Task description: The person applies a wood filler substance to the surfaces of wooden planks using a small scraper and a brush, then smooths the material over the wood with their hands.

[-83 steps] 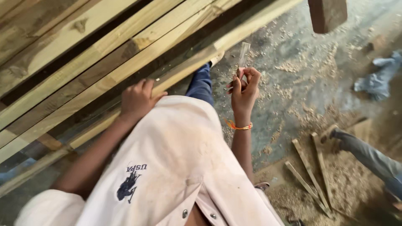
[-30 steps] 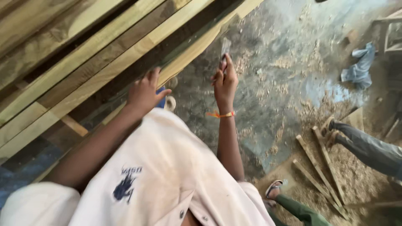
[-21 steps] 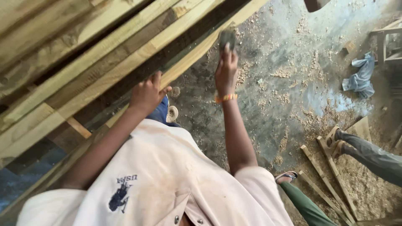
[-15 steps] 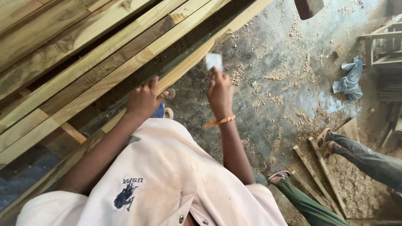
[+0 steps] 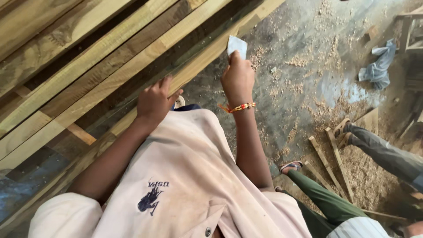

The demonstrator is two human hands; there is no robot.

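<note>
Sanding step: right hand (image 5: 238, 79) pinches the pale sheet (image 5: 236, 45) against the plank (image 5: 200, 59) edge. Left hand (image 5: 154, 101) rests loosely curled on the plank, steadying it. Next stroke needs firm pressure.

concrete floor (image 5: 304, 88) | sawdust (image 5: 330, 114) scattered | blue cloth (image 5: 379, 66) | wood strips (image 5: 330, 163)

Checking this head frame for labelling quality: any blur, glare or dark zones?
Head view: mostly sharp; right hand and the pale sheet it holds are readable, left hand on the plank edge slightly soft. Light is even daylight, mild sheen on the dusty floor. Gaps between planks and the lower left corner are dark. Wide-angle slant, no strong glare.
</note>
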